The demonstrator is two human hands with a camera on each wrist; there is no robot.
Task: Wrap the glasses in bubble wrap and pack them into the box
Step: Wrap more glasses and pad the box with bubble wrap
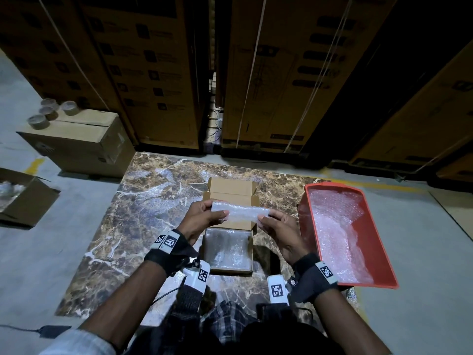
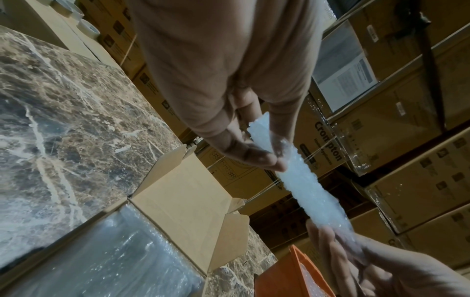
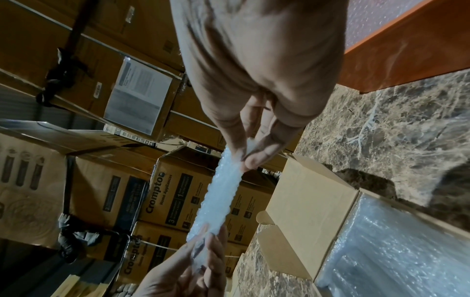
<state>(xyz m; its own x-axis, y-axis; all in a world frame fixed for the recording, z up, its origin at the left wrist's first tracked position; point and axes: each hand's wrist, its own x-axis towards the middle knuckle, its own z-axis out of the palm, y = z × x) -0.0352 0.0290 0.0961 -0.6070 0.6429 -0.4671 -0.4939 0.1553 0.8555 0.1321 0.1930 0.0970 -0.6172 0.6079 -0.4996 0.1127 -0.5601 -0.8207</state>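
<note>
Right now your left hand (image 1: pixel 202 218) and right hand (image 1: pixel 277 228) each pinch one end of the bubble-wrapped bundle (image 1: pixel 240 211), thumb against fingertips, holding it level above the open box (image 1: pixel 228 270), whose floor is already lined with wrap. Treat the bundle as light, soft outside and likely fragile within; the film looks slippery, so keep hold at both ends and lower it flat

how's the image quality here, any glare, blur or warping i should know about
Head view: dim, wide-angle warping bends the stacked cartons outward; bubble-wrap bundle reads clearly. Left wrist view: left hand close and soft, glare on the wrap lining the box. Right wrist view: right hand blurred, tilted frame, red tray edge smeared.
</note>
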